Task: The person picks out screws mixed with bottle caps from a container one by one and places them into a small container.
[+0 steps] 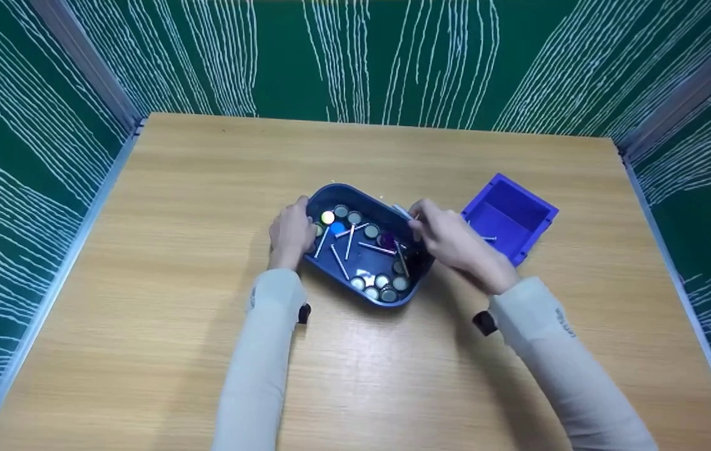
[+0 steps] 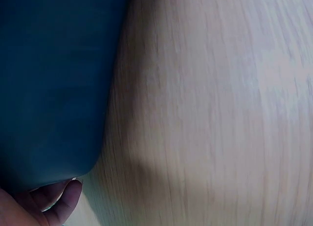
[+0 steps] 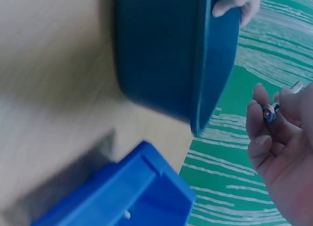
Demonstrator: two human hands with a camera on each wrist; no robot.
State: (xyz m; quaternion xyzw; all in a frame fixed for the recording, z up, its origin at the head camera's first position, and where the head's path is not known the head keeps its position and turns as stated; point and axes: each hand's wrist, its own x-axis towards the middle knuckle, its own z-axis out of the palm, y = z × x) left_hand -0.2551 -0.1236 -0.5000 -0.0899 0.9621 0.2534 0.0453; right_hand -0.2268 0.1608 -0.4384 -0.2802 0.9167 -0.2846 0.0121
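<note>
Closest to the camera, two pale sleeves (image 1: 261,363), reaching up from the lower edge of the head view toward a dark blue tub (image 1: 358,199) near the middle of a wooden table (image 1: 142,282). Inside the tub, metal bolts (image 1: 377,248) strewn among flat round discs (image 1: 371,232), mostly grey. At the tub's left end, left hand (image 1: 292,232) pinching the wall, thumb over the rim, presumably for steadiness; hard to tell how firmly, with the left wrist view mostly filled by tub wall and tabletop. At the opposite end, right hand (image 1: 449,235) with a single bolt (image 3: 269,113) gripped between thumb and curled fingers, close beside the rim. By the look of it, busy parting bolts from discs, one just picked out; next, probably calls for carrying it sideways to the blue-purple box (image 1: 518,207) and letting go above the opening. Just beside the right hand, that box, with a loose bolt (image 1: 488,238) inside. In the way: tub rim, right wrist hiding part of the box's near side, and bolts crossed over one another in the tub. Farther out, green walls (image 1: 280,62) streaked with white lines.
</note>
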